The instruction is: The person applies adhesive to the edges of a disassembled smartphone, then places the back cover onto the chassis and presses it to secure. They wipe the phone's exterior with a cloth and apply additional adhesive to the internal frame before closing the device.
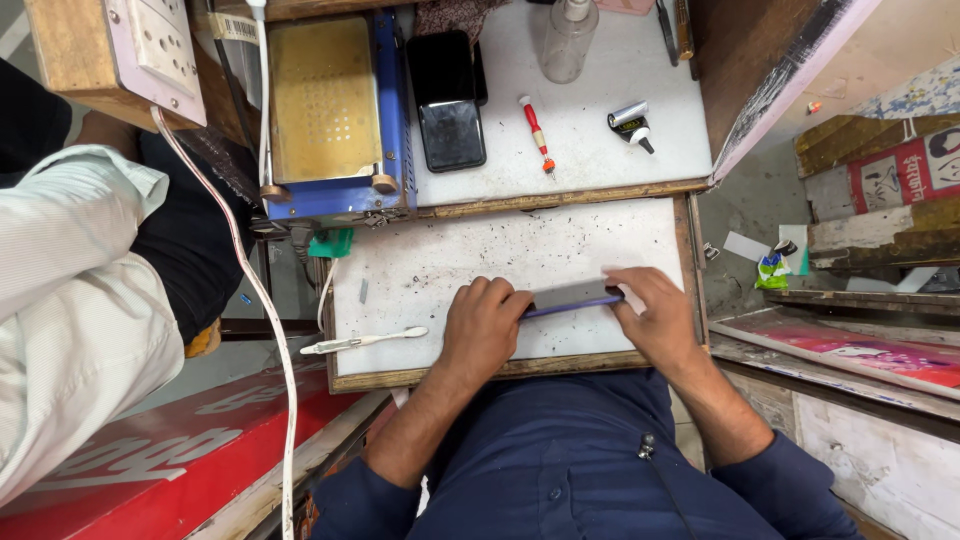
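Note:
My left hand (pixel 482 322) and my right hand (pixel 652 318) together grip a thin purple-edged phone (pixel 572 299), held on edge above the white work board (pixel 420 265). The left hand clamps the phone's left end with curled fingers. My right hand covers its right end, fingers over the top. Most of the phone's face is hidden from me.
A white toothbrush (pixel 362 341) lies on the board at the left. On the upper white shelf sit a blue heating plate machine (pixel 330 110), two dark phones (pixel 447 95), a red screwdriver (pixel 536 132), a clear bottle (pixel 568 38) and a small glue tube (pixel 632 125). Another person's white sleeve (pixel 70 300) is at the left.

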`<state>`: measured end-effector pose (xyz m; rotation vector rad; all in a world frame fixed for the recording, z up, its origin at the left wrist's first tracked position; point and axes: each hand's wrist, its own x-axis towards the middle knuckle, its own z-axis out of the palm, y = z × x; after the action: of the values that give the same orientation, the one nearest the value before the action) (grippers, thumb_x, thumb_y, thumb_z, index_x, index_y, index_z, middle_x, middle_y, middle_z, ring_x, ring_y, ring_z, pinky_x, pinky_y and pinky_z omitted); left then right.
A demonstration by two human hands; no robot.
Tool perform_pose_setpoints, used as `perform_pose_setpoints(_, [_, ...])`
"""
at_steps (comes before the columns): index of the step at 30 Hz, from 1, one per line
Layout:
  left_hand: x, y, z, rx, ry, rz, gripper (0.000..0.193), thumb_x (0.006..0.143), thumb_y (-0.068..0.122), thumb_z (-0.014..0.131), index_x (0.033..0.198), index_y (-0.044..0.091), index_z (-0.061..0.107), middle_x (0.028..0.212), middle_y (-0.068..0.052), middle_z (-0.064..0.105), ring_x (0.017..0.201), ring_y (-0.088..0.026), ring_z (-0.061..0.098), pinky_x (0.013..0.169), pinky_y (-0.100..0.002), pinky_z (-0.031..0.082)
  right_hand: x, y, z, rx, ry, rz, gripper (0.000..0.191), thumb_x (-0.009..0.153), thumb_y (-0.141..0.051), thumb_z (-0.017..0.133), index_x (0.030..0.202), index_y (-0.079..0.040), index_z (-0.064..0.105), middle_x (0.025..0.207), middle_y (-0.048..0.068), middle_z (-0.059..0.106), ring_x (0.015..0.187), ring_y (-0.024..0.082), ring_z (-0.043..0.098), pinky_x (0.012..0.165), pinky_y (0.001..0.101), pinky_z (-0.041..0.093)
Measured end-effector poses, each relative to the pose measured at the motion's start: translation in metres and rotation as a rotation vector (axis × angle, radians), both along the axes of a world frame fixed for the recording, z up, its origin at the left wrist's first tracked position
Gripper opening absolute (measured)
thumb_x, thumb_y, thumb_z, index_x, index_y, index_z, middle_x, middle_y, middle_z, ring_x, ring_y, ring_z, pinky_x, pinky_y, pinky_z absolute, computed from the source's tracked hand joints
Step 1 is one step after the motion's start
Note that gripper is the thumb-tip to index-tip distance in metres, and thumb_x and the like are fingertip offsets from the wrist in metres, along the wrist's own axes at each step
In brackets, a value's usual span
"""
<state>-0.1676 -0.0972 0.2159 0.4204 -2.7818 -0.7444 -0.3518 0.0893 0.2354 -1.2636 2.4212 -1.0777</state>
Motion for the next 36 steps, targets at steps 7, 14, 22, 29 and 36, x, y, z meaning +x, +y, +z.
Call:
perform_pose_setpoints(7, [0.006, 0.006, -0.017, -0.218, 0.235, 0.074, 0.030, 0.086, 0.008, 0.078, 0.116, 0.007, 0.078, 0.114, -0.009, 0.068, 0.110, -0.027, 0.061, 0.094, -0.044, 0.049, -0.002, -0.015, -0.011, -0.206, 0.116, 0.027, 0.033, 0.077, 0.016, 0.068, 0.102, -0.004, 0.076, 0.115, 0.011, 0.075, 0.116, 0.028, 0.072, 0.095, 0.0329, 0.060])
perform_pose_setpoints(14, [0.022, 0.005, -0.010, -0.011, 0.243, 0.014, 0.024, 0.085, 0.022, 0.082, 0.103, 0.007, 0.075, 0.112, -0.005, 0.072, 0.113, -0.028, 0.062, 0.100, -0.049, 0.048, -0.009, -0.012, -0.022, -0.168, -0.059, -0.102, 0.036, 0.082, 0.017, 0.066, 0.111, -0.003, 0.076, 0.122, 0.013, 0.074, 0.114, 0.023, 0.072, 0.093, 0.0307, 0.060])
perform_pose_setpoints(22, [0.008, 0.012, -0.011, 0.284, 0.321, 0.127, 0.034, 0.096, 0.017, 0.075, 0.126, 0.004, 0.069, 0.140, -0.017, 0.062, 0.139, -0.036, 0.053, 0.117, -0.048, 0.046, -0.006, -0.016, -0.046, -0.465, -1.147, -0.193, 0.050, 0.101, -0.003, 0.045, 0.151, 0.002, 0.049, 0.113, 0.013, 0.067, 0.097, 0.021, 0.070, 0.091, 0.0384, 0.063])
perform_pose_setpoints(29, [-0.076, 0.048, -0.008, 0.407, 0.458, -0.160, 0.057, 0.098, 0.030, 0.067, 0.148, 0.008, 0.050, 0.164, -0.023, 0.033, 0.156, -0.042, 0.031, 0.129, -0.052, 0.033, 0.005, -0.019, -0.055, -0.321, -1.274, -0.190, 0.037, 0.109, -0.019, 0.047, 0.137, 0.005, 0.049, 0.114, 0.014, 0.065, 0.099, 0.020, 0.068, 0.085, 0.0373, 0.060])
perform_pose_setpoints(36, [-0.109, 0.052, -0.023, 0.521, 0.420, -0.191, 0.054, 0.098, 0.024, 0.063, 0.149, 0.007, 0.054, 0.162, -0.018, 0.045, 0.156, -0.035, 0.040, 0.130, -0.047, 0.038, 0.013, -0.004, -0.083, -0.318, -1.309, -0.220, 0.032, 0.110, -0.020, 0.048, 0.130, 0.002, 0.058, 0.115, 0.011, 0.066, 0.104, 0.017, 0.066, 0.084, 0.0308, 0.057])
